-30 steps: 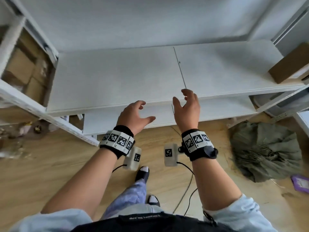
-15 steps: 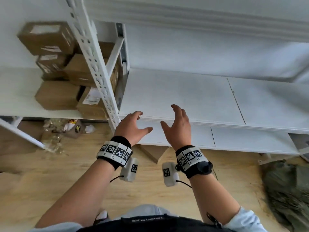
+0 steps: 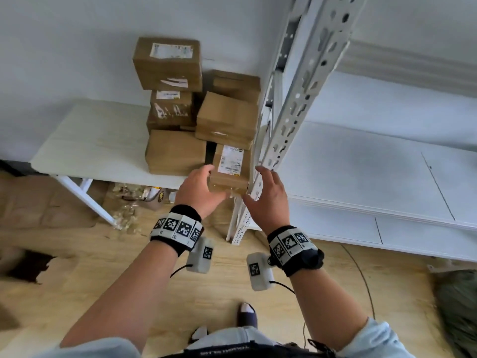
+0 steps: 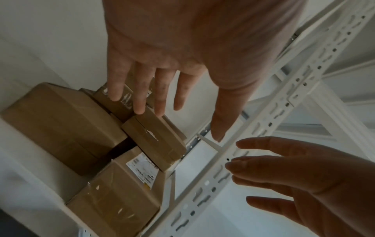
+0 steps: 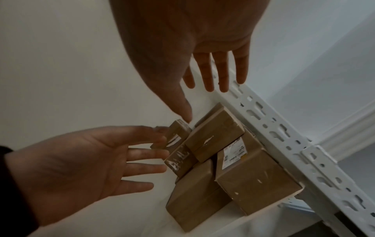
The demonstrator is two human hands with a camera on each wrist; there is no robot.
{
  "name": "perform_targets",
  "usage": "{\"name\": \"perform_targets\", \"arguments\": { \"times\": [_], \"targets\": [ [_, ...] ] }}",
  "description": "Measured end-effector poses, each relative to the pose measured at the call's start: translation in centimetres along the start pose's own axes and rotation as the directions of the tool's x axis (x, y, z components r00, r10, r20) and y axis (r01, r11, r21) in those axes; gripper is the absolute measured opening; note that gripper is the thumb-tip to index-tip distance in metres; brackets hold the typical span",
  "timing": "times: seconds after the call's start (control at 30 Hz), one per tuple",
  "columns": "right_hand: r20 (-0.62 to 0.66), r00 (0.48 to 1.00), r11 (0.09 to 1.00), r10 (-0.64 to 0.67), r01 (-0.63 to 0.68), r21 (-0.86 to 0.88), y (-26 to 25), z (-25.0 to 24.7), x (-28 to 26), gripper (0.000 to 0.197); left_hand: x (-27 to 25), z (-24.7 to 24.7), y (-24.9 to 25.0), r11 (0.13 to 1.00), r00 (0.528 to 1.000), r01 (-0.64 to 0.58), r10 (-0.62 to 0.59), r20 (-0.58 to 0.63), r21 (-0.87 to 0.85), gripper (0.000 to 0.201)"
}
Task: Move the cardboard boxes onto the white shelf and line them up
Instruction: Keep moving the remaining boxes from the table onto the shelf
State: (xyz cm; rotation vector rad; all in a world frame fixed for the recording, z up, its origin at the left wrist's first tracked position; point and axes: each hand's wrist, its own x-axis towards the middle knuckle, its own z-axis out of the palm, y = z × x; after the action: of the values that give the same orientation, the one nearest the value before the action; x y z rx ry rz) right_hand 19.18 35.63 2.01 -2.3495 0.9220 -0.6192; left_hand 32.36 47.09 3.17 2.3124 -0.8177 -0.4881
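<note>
Several brown cardboard boxes are stacked on a low white table (image 3: 98, 140) to the left of the white shelf (image 3: 374, 177). The nearest one, a labelled box (image 3: 230, 174) (image 4: 121, 192) (image 5: 253, 176), lies at the table's front right corner against the shelf's perforated upright (image 3: 291, 120). A plain box (image 3: 227, 117) rests on top of it. My left hand (image 3: 204, 187) (image 4: 162, 96) is at the labelled box's front left corner with its fingers straight. My right hand (image 3: 268, 195) (image 5: 202, 77) is spread just right of that box, in front of the upright. Neither hand holds anything.
A plain box (image 3: 175, 153) lies left of the labelled one, and a tall stack topped by a labelled box (image 3: 167, 65) stands behind. Crumpled plastic litter (image 3: 129, 202) lies under the table. A grey-green sack (image 3: 456, 306) is on the wooden floor at the right.
The view has swung left from the bare white shelf to the stacked boxes. Both hands have moved from the shelf's front edge to either side of the labelled box.
</note>
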Motion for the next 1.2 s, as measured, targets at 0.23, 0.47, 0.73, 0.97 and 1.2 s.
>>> {"name": "perform_targets", "arguments": {
  "times": [0.23, 0.47, 0.73, 0.97, 1.2],
  "targets": [
    [0.027, 1.000, 1.000, 0.008, -0.008, -0.002, -0.9, 4.9, 5.5, 0.068, 5.3, -1.6, -2.5, 0.996, 0.997, 0.079, -0.079, -0.005, -0.046, 0.078],
    [-0.008, 0.995, 0.994, 0.101, -0.100, 0.045, 0.1, 8.6, 13.8, 0.074, 15.3, -2.8, -3.0, 0.983, 0.986, 0.162, -0.164, -0.018, -0.088, 0.093],
    [-0.036, 0.921, 0.919, 0.388, -0.383, 0.087, 2.3, 11.8, 20.8, 0.090, 25.5, -0.8, -3.8, 0.975, 0.976, 0.210, -0.204, 0.083, -0.072, 0.103],
    [-0.066, 0.927, 0.924, 0.369, -0.359, 0.129, 2.9, 13.9, 21.1, 0.083, 27.1, 0.6, -4.7, 0.964, 0.971, 0.236, -0.232, 0.053, -0.120, 0.091],
    [-0.152, 0.944, 0.956, 0.293, -0.284, 0.079, 0.1, 12.1, 20.8, 0.085, 24.0, -2.2, -5.2, 0.980, 0.982, 0.153, -0.165, -0.088, -0.123, 0.088]
  ]
}}
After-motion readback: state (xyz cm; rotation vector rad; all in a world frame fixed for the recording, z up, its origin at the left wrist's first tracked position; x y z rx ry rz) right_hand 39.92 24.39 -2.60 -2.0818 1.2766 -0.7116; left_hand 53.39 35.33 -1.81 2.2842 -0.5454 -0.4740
